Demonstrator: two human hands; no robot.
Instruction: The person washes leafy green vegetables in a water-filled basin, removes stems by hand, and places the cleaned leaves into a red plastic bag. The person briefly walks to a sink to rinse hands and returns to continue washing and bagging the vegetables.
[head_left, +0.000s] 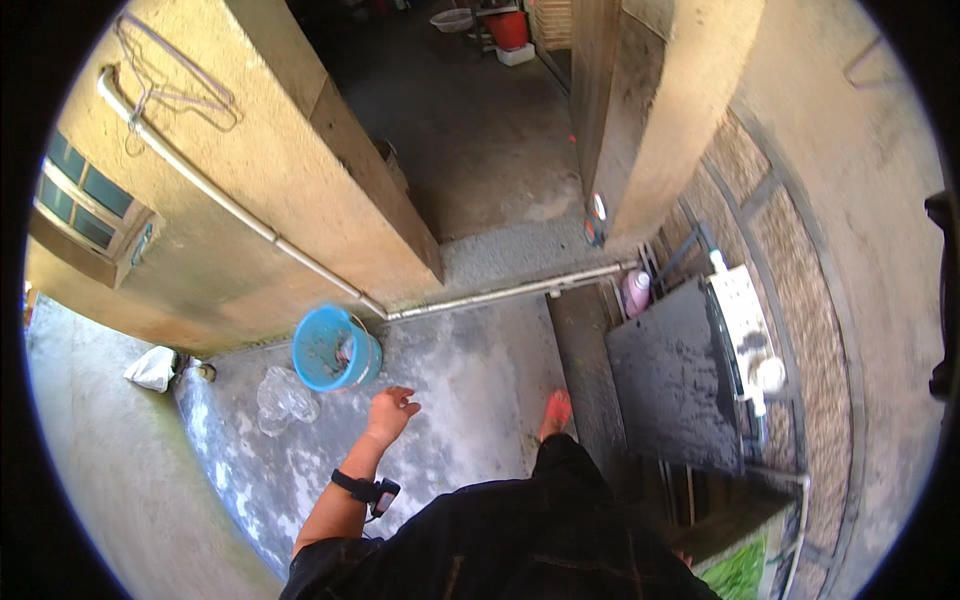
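My left hand (393, 414) hangs in the air over the concrete step with its fingers loosely curled and apart, and nothing in it. A black strap with a small device (367, 491) circles that forearm. Beyond the hand stands a blue plastic bucket (322, 349) with debris inside, beside a crumpled clear plastic bag (285, 401). Only a sliver of my right hand (682, 559) shows past the dark clothing at the lower right; what it holds or touches is hidden.
At the right is a dark slab (671, 382) with a white ledge (739, 322) and a pink bottle (636, 292). A white pipe (217, 193) runs down the wall and across the doorway's raised threshold (510, 255). A white bag (152, 369) lies left. Inside stands a red bucket (508, 30).
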